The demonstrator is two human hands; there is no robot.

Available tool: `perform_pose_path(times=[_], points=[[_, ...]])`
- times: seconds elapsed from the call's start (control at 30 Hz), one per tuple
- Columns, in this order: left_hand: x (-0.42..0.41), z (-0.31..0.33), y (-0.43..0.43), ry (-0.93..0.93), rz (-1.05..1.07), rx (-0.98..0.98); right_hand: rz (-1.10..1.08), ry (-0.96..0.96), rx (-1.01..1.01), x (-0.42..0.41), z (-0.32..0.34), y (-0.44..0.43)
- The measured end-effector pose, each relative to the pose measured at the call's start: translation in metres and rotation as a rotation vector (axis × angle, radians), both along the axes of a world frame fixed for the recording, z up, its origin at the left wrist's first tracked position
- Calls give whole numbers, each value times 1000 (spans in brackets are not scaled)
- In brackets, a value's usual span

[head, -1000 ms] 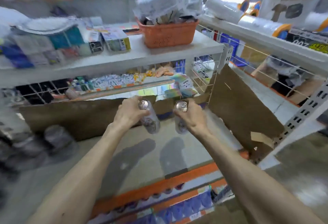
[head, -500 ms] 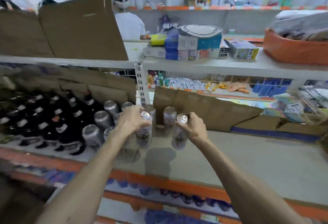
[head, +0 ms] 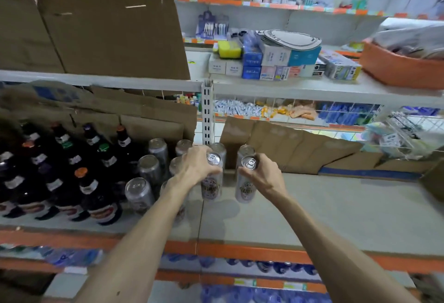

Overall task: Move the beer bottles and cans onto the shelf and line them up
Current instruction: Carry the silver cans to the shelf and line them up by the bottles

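Note:
My left hand (head: 195, 167) grips a tall silver beer can (head: 212, 183) near its top. My right hand (head: 263, 176) grips a second silver can (head: 245, 188) the same way. Both cans are upright, side by side, at the grey shelf (head: 312, 213); whether their bases touch it I cannot tell. Several silver cans (head: 150, 170) stand in rows just left of and behind my hands. Further left stand several dark beer bottles (head: 96, 197) with coloured caps.
Brown cardboard sheets (head: 300, 151) lean against the back of the shelf. The shelf above (head: 312, 88) carries small boxes and an orange basket (head: 403, 67). An upright post (head: 207, 110) divides the bays. An orange rail (head: 240, 252) edges the shelf front, with blue packs below.
The view swung left from the bare right bay to the bay with bottles and cans. Both hands carried their cans along and now hold them lower, beside the standing cans.

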State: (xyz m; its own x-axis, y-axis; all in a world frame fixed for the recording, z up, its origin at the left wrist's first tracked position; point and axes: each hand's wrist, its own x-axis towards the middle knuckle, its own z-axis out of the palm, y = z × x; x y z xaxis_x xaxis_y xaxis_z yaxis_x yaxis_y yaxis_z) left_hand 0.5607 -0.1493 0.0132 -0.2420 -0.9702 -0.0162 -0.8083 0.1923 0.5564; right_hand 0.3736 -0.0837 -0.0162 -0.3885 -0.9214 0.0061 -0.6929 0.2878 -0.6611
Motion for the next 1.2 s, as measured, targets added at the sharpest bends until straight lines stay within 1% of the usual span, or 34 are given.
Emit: perform_pose_path(times=[0.2,0.4,0.47,0.57,0.67,0.8,1.1,1.2], points=[[-12,-11,-12,19,-27,36,-45,-7,17,-11,-11,-8],[-24,-29,-24,15,-48,53,-34,-11,32,-16,-31,-16],[-26,-35,-26,-3,-52,59,-25,-33,33,-16,-38,-18],[-30,-41,-26,-37,-42,59,-24,-119,42,-17,-48,-21],[-32,-49,-25,-42,-31,72,-31,-116,52,-19,-58,-25],[-33,-58,-26,3,-7,99,-46,-117,49,-19,-60,-26],[-28,-61,-27,25,-27,96,-27,-153,36,-11,-61,-30],[-23,-61,-27,26,-9,89,-54,-152,33,-11,-61,-30]])
